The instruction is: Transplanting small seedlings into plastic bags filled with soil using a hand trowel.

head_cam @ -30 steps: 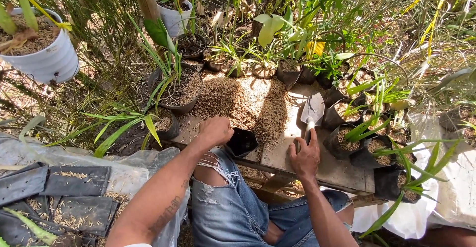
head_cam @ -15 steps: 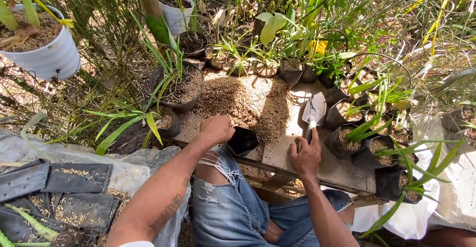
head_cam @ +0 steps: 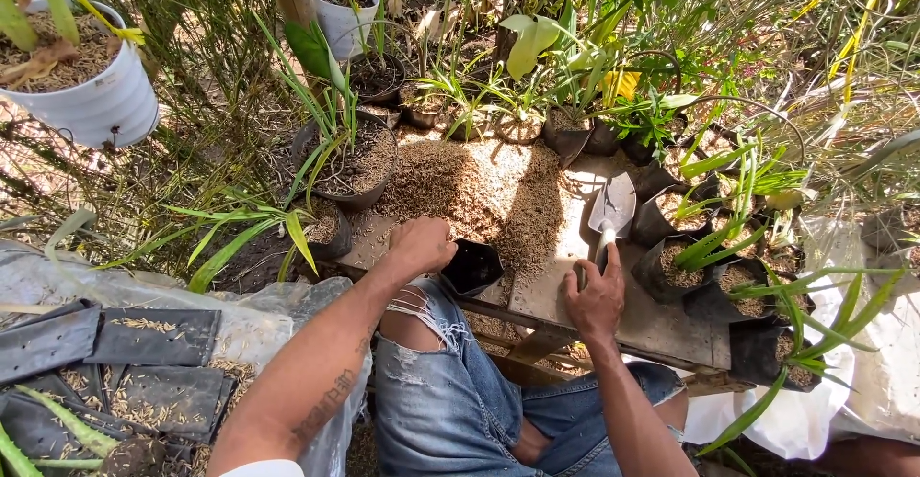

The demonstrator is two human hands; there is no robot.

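- I am seeing the bench (head_cam: 661,329) carrying a wide heap of husks (head_cam: 470,190) across its far half, with potted plants (head_cam: 350,166) crowding its far and right edges.
- The black bag (head_cam: 471,268) is sitting open at the near edge, beside the heap.
- My left hand (head_cam: 420,245) is closing on the bag's left rim, gripping it.
- My right hand (head_cam: 596,297) is wrapping around the trowel (head_cam: 611,211), its blade pointing toward the far edge, right of the heap.
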